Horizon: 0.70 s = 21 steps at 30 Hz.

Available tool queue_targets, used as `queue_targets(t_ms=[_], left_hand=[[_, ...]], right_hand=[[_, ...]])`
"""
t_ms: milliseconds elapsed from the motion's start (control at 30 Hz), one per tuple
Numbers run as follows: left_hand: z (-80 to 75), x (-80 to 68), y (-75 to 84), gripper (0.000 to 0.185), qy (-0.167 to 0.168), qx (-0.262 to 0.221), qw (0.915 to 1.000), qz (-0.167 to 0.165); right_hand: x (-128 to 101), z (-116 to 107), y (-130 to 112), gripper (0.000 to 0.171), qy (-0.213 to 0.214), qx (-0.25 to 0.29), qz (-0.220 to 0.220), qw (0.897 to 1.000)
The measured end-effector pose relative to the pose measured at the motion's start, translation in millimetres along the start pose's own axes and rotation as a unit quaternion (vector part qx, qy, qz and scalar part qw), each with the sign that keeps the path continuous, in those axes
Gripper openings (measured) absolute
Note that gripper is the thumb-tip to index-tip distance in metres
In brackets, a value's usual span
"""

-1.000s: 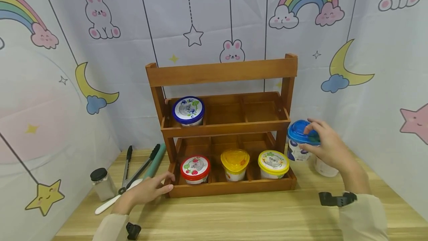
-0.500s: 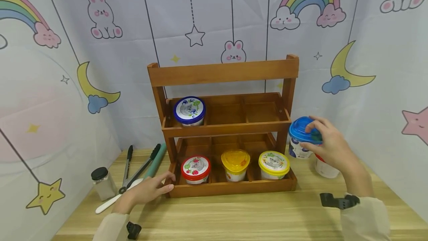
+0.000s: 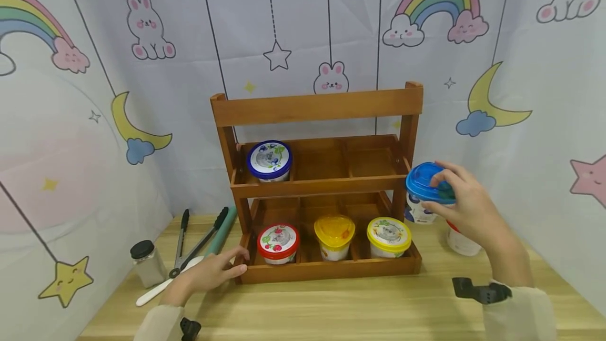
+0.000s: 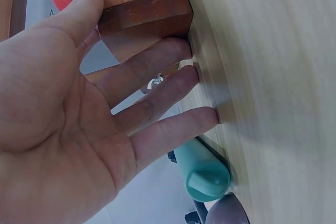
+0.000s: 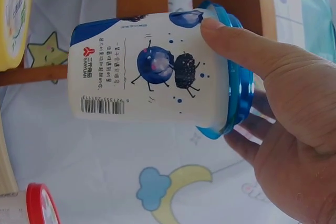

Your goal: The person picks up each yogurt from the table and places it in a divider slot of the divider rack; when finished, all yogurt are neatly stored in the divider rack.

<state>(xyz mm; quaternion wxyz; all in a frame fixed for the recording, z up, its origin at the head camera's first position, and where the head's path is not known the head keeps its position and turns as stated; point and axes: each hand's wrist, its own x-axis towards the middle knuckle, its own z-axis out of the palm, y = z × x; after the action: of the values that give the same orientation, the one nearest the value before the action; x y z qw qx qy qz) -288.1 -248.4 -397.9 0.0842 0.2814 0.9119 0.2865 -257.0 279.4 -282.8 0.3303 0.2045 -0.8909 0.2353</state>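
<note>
My right hand [image 3: 466, 204] grips a white yogurt cup [image 5: 147, 72] by its clear blue lid [image 3: 421, 180], thumb on one side and fingers on the other. The cup hangs upright beside the right post of a two-tier wooden rack [image 3: 326, 271], overlapping the post's edge in the head view. At the rack's lower left corner lies my left hand [image 3: 208, 275], its thumb against the wood and its other fingers [image 4: 168, 132] stretched toward the tabletop. A blue-lidded tub [image 3: 270, 159] sits in the upper tier's left compartment.
The lower tier bears a red-lidded tub [image 3: 278, 242], a yellow domed-lid cup [image 3: 334, 233] and a yellow-lidded tub [image 3: 389, 236]. Behind my right wrist stands a red-lidded cup [image 3: 461, 241]. Tongs [image 3: 182, 251], a white-handled utensil [image 3: 153, 292] and a black-capped jar [image 3: 148, 264] lie left.
My right hand has raised the blue-lidded yogurt cup and carried it slightly toward the rack, showing more of the red-lidded cup behind. My left hand keeps its place; the head view has shifted slightly.
</note>
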Motion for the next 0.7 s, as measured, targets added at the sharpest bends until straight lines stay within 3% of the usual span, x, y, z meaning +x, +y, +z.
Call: queue_targets(t_ms=[367,700], left_hand=[[2.1,-0.9,-0.2,0.032,-0.002,-0.003,1.0,-0.001],[-0.1,-0.3,-1.1,0.032,-0.003,-0.003,1.0,-0.006]], right_hand=[[11,2,-19,0.04,0.014,-0.002,-0.046,0.999],[25,-2,-35,0.037,0.002,0.005,-0.075,0.997]])
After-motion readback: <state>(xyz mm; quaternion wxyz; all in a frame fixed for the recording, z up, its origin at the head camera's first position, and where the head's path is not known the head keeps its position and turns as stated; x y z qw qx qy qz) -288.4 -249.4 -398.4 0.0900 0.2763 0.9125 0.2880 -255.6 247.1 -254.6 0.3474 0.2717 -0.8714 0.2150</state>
